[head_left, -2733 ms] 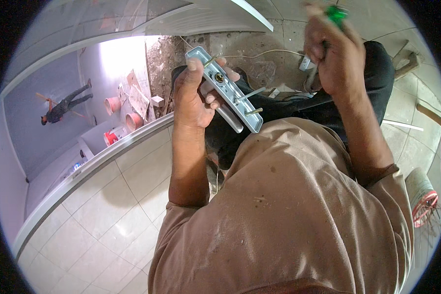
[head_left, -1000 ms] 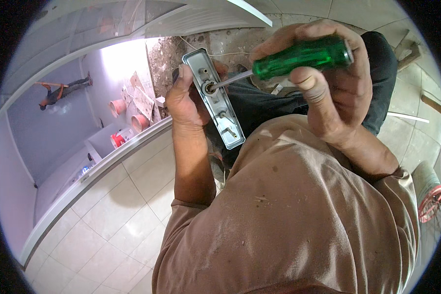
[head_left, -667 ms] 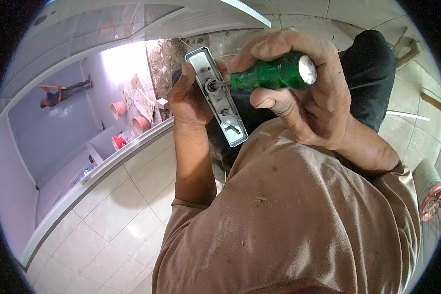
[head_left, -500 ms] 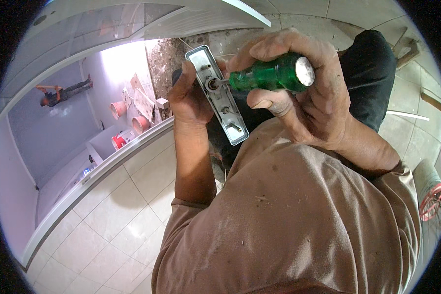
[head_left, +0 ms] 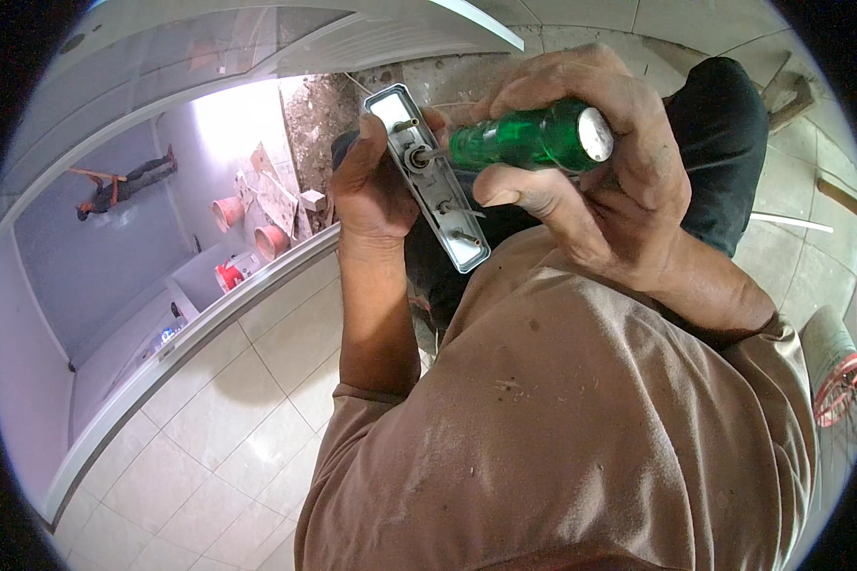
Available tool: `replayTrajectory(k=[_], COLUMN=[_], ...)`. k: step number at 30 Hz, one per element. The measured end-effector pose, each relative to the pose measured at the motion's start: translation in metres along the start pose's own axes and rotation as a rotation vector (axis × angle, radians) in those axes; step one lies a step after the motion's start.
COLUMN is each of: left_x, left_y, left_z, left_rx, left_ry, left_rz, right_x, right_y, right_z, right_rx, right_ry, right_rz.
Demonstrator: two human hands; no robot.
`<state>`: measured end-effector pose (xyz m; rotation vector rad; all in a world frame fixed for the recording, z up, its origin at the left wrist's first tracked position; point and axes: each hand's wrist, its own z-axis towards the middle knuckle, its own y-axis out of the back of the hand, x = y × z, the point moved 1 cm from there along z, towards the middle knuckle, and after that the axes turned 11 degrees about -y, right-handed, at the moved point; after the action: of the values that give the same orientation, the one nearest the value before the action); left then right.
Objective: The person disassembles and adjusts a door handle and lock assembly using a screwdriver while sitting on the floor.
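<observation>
My left hand [head_left: 369, 186] is closed around a long, narrow metal door handle plate [head_left: 444, 205], with its hollow back turned up toward me. Thin posts and a round central fitting with a ring show inside the plate. In my right hand [head_left: 628, 181] is a screwdriver [head_left: 519, 139] with a clear green handle and a pale end cap. Its thin shaft points left and meets the central fitting; the exact contact at the tip is too small to make out. The fingers curl over the handle's far side, with the thumb along its near side.
To the left, a white-framed door panel [head_left: 195, 328] borders a room where another person [head_left: 129, 181] holds a long stick. Reddish buckets [head_left: 271, 241] stand there beside boards [head_left: 278, 202]. Pale floor tiles [head_left: 267, 409] lie below. A whitish bucket [head_left: 833, 357] is at far right.
The plate has turned slightly and its lower end has shifted up and right. My right hand's fingers and thumb have moved a little on the screwdriver handle. The other person has changed posture.
</observation>
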<state>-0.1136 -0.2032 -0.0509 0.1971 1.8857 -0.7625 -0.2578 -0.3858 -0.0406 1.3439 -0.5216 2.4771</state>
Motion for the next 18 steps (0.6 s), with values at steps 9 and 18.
replayTrajectory(k=[9,18], left_x=[0.0,0.007], left_y=[0.002,0.015], left_z=[-0.001,-0.019], left_rx=[-0.093,-0.129], left_ry=[0.037,0.094], left_rz=[0.037,0.198], right_x=[-0.008,-0.01], right_y=[-0.005,0.003], right_z=[-0.002,-0.018], right_rx=[-0.111,-0.059], right_ry=[-0.091,-0.331], right_rz=[0.072,0.116])
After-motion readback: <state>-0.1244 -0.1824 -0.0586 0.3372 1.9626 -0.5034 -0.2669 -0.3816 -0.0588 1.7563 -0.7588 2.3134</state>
